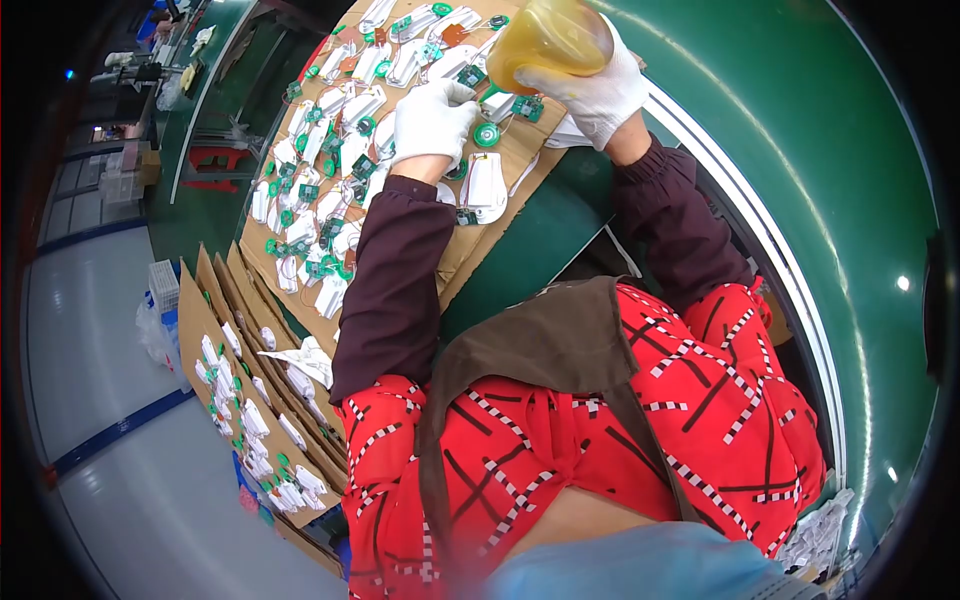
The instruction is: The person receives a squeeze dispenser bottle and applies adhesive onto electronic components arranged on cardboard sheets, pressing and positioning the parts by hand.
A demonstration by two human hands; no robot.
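Note:
My right hand (600,95), in a white glove, is wrapped round a bottle of yellowish liquid (553,40), tilted over the upper right of a cardboard sheet (470,262). My left hand (433,122), also gloved, has its fingers curled together over the white parts on the sheet; what they hold, if anything, is hidden. Close to its fingertips lie a green circuit board (471,76) and a green round disc (487,135). A white housing (485,185) sits below that disc. Many similar housings with wires, boards and discs cover the sheet.
More cardboard sheets (205,330) with white parts stand stacked at the lower left. A green work surface (800,130) with a white edge strip curves along the right. Red stools (212,160) and another green table lie at the upper left.

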